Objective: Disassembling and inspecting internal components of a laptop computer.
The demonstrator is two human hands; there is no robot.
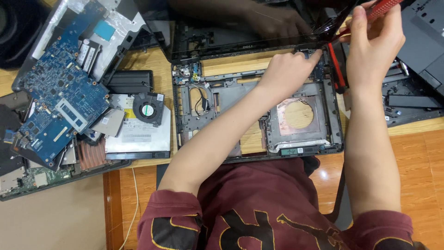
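Note:
A stripped black laptop base point(185, 115) lies open in front of me, its dark screen point(217, 32) tilted up behind it. My left hand point(289, 71) rests on the base's far right corner, fingertips pressed near the right hinge point(319, 58). Just right of that hinge and above it, my right hand point(377, 41) grips a red-handled screwdriver point(381, 7); its tip points down at the hinge area. A copper-coloured plate with a round hole point(298, 115) sits inside the base.
A blue motherboard point(60, 92) lies on other laptop parts at the left. Beside it are a small black fan point(148, 107), a silver optical drive point(138, 139) and a copper heatsink point(92, 155). More black laptop shells point(416, 69) crowd the right side.

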